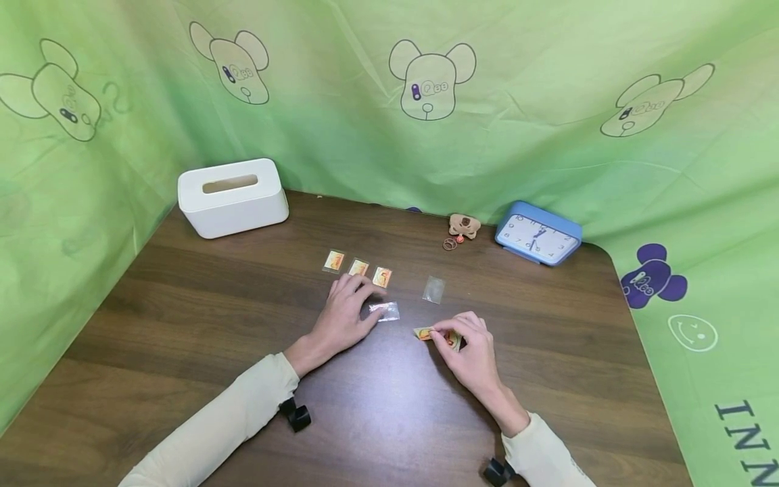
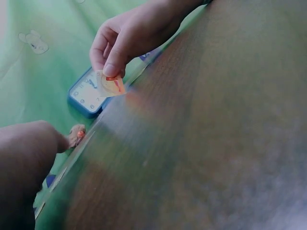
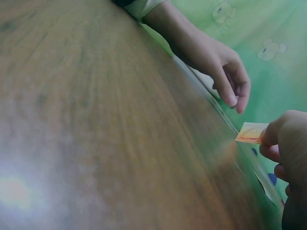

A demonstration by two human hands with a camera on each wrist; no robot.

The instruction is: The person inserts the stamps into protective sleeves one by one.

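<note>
The right hand (image 1: 467, 348) pinches a card (image 1: 424, 334) between thumb and forefinger, the card sticking out on the left past the fingertips, over the right of the table (image 1: 341, 426); the left hand (image 1: 345, 312) has its fingers apart and loosely bent, with nothing between them, its thumb at a clear sleeve (image 1: 389, 311), though whether they touch cannot be told; three cards (image 1: 382, 276) lie in a row just beyond the left hand, the middle one partly hidden; a second sleeve (image 1: 434, 289) lies to their right, farther off than the held card.
</note>
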